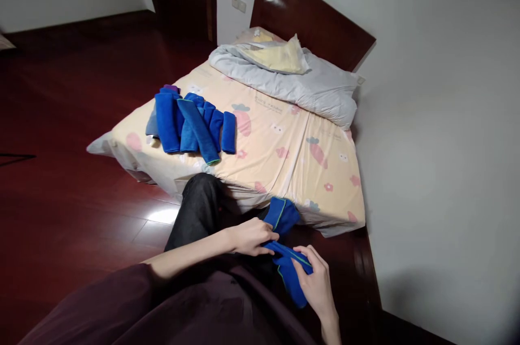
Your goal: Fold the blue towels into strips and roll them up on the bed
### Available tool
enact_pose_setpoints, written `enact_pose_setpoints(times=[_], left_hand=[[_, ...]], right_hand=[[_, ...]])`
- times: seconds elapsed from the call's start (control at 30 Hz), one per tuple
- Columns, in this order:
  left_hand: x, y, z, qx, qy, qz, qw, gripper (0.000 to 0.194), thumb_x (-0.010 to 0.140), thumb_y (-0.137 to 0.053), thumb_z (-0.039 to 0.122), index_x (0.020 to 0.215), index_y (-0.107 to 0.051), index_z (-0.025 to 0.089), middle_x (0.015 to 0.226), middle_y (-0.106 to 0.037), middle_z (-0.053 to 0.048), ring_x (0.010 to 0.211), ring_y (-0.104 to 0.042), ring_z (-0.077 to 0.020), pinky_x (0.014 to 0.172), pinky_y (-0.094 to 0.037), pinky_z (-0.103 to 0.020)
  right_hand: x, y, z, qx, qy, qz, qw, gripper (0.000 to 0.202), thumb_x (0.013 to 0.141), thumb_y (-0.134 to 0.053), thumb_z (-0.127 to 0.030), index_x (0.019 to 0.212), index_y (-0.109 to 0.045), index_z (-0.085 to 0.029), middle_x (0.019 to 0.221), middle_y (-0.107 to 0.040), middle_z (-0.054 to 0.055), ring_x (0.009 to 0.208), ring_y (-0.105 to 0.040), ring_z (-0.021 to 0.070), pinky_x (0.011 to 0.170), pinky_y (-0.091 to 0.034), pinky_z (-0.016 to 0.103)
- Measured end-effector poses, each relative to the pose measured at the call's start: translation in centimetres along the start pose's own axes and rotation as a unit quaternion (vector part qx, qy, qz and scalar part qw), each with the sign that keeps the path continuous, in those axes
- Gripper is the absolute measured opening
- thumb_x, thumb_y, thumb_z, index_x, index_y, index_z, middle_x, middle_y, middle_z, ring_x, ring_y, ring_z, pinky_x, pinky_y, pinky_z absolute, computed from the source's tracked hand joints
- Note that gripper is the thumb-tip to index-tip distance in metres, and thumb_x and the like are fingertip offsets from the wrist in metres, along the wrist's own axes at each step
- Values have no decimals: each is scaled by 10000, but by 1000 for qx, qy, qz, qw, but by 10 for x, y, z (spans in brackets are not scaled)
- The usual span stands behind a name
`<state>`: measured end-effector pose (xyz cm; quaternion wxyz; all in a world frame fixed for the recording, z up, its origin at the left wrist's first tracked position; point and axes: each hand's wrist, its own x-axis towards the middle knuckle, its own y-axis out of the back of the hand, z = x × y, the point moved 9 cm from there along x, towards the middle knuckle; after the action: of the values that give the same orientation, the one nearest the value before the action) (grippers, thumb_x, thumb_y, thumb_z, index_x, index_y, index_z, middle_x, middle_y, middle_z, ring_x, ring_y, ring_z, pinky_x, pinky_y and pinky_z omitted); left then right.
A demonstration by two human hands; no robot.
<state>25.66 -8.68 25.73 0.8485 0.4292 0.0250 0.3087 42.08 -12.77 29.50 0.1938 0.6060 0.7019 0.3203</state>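
A blue cloth (285, 216) with green edging hangs over my lap, bunched between both hands. My left hand (252, 236) grips its middle fold with the fingers closed. To the right, my right hand (312, 274) pinches the cloth's folded edge between thumb and fingers. Part of the cloth drapes below the hands, and its upper part lies by the bed's edge. Several rolled or folded blue cloths (167, 123) lie side by side on the left of the bed, one of them (200, 131) slanting across the others.
The bed (264, 144) has a patterned yellow sheet. At its far end are a rumpled grey quilt (284, 82), a yellow pillow (280, 58) and a dark wooden headboard (309, 9). A white wall (439, 117) rises at the right; dark red floor (81, 171) lies at the left.
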Motion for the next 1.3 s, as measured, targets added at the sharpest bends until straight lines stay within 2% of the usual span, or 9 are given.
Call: enact_pose_setpoints(times=[0.1, 0.3, 0.4, 0.57, 0.77, 0.93, 1.07, 1.17, 1.3], left_hand=[[-15, 18, -9, 26, 24, 2, 999, 194, 939, -720, 399, 890, -641, 228, 753, -631, -26, 651, -616, -196, 584, -423, -295], [-63, 75, -49, 82, 119, 18, 989, 75, 863, -627, 186, 804, -592, 215, 779, -619, -28, 659, -580, -176, 605, -381, -272], [-91, 97, -66, 100, 157, 32, 982, 105, 826, -556, 133, 764, -544, 216, 761, -589, -18, 644, -547, -166, 614, -367, -267], [-135, 117, -90, 109, 190, 66, 973, 150, 758, -502, 83, 784, -536, 226, 704, -575, -5, 650, -546, -177, 719, -427, -275], [-182, 140, -114, 91, 247, 177, 948, 268, 986, -403, 240, 1028, -668, 228, 938, -669, -57, 805, -651, -172, 738, -497, -247], [-199, 181, -108, 203, 287, 341, 872, 293, 1040, -413, 279, 1044, -694, 198, 1022, -608, -69, 903, -624, -158, 829, -531, -261], [-198, 216, -100, 272, 304, 379, 831, 278, 1055, -428, 322, 1042, -675, 196, 955, -656, -34, 831, -612, -146, 710, -481, -236], [-200, 237, -93, 289, 291, 366, 835, 316, 1066, -460, 418, 1007, -692, 212, 870, -683, 3, 755, -602, -136, 641, -429, -230], [-201, 255, -82, 262, 251, 330, 872, 375, 1050, -476, 490, 911, -727, 248, 813, -693, 42, 708, -598, -121, 660, -446, -220]], right_hand=[[-1, 19, 1, -22, 14, 27, 999, 126, 981, -610, -237, 1009, -731, -259, 909, -706, 64, 807, -715, 221, 749, -594, 298], [-7, 73, 24, -55, 7, 134, 989, 133, 889, -545, -138, 809, -564, -243, 798, -572, 13, 674, -572, 153, 649, -499, 240], [-8, 75, 39, -39, -22, 108, 993, 128, 845, -519, -116, 807, -512, -238, 839, -574, 20, 684, -558, 138, 653, -487, 226], [-6, 71, 48, -26, -22, 77, 996, 134, 785, -486, -110, 749, -496, -239, 827, -599, 34, 708, -573, 153, 664, -491, 241], [-11, 97, 65, -24, -54, 138, 989, 116, 748, -554, -166, 673, -508, -242, 782, -651, 40, 699, -631, 174, 657, -526, 264], [-19, 97, 90, 34, -135, 119, 983, 177, 793, -789, -374, 805, -716, -213, 846, -756, 77, 742, -734, 219, 674, -609, 282], [-26, 96, 111, 0, -146, 96, 985, 286, 835, -797, -495, 900, -808, -217, 925, -798, 95, 848, -772, 261, 792, -645, 332], [-32, 95, 126, -30, -147, 85, 985, 302, 873, -754, -526, 920, -831, -237, 970, -813, 88, 881, -780, 272, 831, -643, 356], [-28, 94, 134, -34, -139, 82, 986, 333, 863, -751, -554, 895, -810, -227, 924, -803, 94, 838, -766, 273, 791, -626, 352]])
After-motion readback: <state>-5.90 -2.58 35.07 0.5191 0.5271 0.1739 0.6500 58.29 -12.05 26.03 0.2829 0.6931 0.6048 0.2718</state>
